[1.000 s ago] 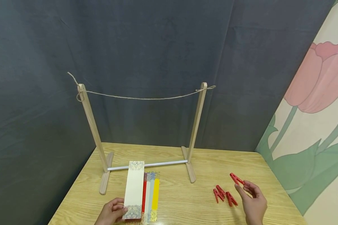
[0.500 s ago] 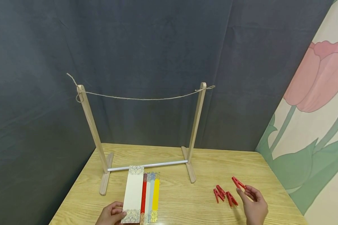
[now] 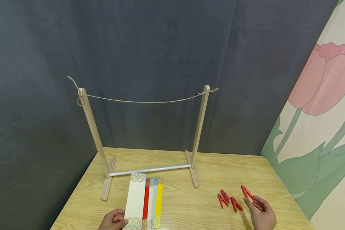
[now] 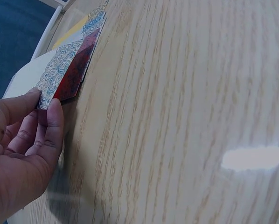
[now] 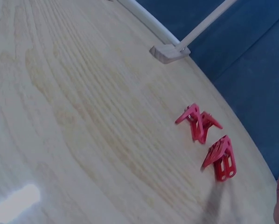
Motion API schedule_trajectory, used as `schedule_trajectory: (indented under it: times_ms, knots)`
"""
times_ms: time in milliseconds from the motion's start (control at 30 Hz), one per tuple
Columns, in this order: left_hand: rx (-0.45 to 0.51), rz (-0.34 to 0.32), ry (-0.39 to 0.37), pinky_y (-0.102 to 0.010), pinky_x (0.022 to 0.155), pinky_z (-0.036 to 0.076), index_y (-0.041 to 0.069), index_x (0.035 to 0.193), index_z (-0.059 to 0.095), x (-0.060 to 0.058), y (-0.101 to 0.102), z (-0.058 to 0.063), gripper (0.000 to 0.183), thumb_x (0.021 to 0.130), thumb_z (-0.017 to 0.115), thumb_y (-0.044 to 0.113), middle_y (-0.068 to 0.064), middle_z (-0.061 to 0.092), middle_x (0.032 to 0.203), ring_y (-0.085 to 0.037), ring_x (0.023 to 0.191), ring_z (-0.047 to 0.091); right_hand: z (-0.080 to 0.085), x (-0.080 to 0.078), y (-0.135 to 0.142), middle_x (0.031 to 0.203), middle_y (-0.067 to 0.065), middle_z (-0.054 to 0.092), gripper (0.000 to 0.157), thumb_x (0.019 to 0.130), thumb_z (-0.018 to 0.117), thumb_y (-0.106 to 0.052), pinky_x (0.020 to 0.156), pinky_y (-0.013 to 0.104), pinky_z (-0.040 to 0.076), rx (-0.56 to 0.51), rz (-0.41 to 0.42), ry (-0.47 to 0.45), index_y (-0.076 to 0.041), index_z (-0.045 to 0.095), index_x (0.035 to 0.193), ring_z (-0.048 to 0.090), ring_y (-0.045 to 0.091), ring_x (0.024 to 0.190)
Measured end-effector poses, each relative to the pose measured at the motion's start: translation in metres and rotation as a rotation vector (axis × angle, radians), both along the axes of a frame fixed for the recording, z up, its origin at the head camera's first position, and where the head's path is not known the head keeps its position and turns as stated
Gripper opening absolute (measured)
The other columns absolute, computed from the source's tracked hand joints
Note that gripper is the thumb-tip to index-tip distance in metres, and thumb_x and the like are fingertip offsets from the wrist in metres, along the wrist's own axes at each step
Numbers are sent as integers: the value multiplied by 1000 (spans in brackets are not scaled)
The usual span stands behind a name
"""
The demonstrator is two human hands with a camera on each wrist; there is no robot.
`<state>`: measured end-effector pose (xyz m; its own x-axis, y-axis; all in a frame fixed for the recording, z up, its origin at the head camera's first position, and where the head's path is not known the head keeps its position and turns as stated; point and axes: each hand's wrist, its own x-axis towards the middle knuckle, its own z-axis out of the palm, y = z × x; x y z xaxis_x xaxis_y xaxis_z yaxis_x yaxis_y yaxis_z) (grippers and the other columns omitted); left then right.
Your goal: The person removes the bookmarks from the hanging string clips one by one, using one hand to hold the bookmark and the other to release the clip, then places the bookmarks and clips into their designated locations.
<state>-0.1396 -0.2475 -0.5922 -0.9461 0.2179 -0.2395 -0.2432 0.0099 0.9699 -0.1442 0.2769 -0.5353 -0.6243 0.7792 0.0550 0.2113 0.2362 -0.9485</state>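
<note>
A cream card (image 3: 135, 198) with patterned ends lies uppermost on a fanned stack of paper strips. My left hand (image 3: 112, 219) pinches its near corner between thumb and fingers; in the left wrist view that patterned corner (image 4: 55, 74) is lifted, with a red strip (image 4: 76, 74) beneath. Beside it show a red strip (image 3: 146, 199), a pale blue strip (image 3: 153, 199) and a yellow strip (image 3: 159, 199). At the right, my right hand (image 3: 261, 213) pinches a red clothespin (image 3: 246, 192) above the table. Three more red clothespins (image 5: 221, 156) lie to its left.
A wooden stand with a left post (image 3: 93, 131) and right post (image 3: 200, 127) carries a sagging string (image 3: 143, 102). A white rod (image 3: 152, 170) joins its feet near the cards. Behind the table (image 3: 187, 204) hangs a dark curtain (image 3: 161, 48); a painted tulip wall (image 3: 319, 127) borders the right.
The cream card has slid toward me in my left hand, its far end now just short of the white rod. My right hand has moved slightly right and nearer with the clothespin.
</note>
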Motion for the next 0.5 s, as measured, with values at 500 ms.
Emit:
schedule_trajectory:
  times_ms: [500]
  knots:
    - [-25, -32, 31, -23, 55, 48, -22, 109, 50, -1, -3, -1, 41, 84, 71, 3, -8, 68, 78, -12, 64, 59, -21, -2, 5, 81, -1, 62, 54, 75, 85, -29, 50, 10, 43, -43, -44, -79, 6, 63, 110, 47, -9, 57]
